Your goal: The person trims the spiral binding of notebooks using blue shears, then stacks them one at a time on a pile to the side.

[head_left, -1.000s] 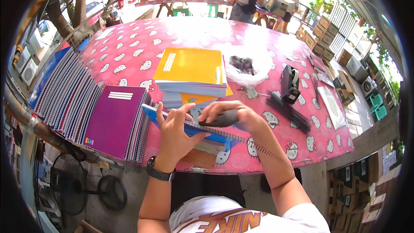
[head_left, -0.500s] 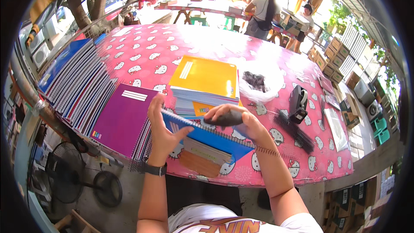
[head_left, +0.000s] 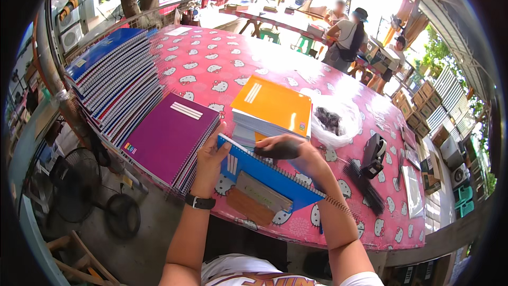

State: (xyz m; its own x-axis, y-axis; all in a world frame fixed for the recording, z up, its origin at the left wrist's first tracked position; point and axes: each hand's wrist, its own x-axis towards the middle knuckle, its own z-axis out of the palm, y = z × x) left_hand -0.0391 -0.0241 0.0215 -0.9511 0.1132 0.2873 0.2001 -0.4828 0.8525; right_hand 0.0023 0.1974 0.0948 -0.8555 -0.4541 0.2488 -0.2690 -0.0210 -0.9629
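Observation:
A blue spiral notebook (head_left: 264, 172) lies tilted near the front edge of the pink patterned table (head_left: 211, 69). My left hand (head_left: 210, 159) grips its left corner, a black watch on the wrist. My right hand (head_left: 293, 151) presses a dark roll-shaped object (head_left: 275, 151) onto the notebook's upper edge. A loose spiral wire (head_left: 338, 206) trails from the notebook's right corner under my right forearm. A brown strip and a grey strip (head_left: 259, 196) lie beneath the notebook.
A purple notebook (head_left: 169, 135) tops a fanned row of spiral notebooks (head_left: 114, 85) on the left. An orange-covered stack (head_left: 272, 108), a clear bag of dark pieces (head_left: 333, 122), a tape dispenser (head_left: 373, 153) and black binding combs (head_left: 362, 185) lie beyond. People sit at a far table.
The view has shifted, so the table appears lower and to the right. Both hands stay on the blue notebook, and the right hand still holds the dark object against its edge.

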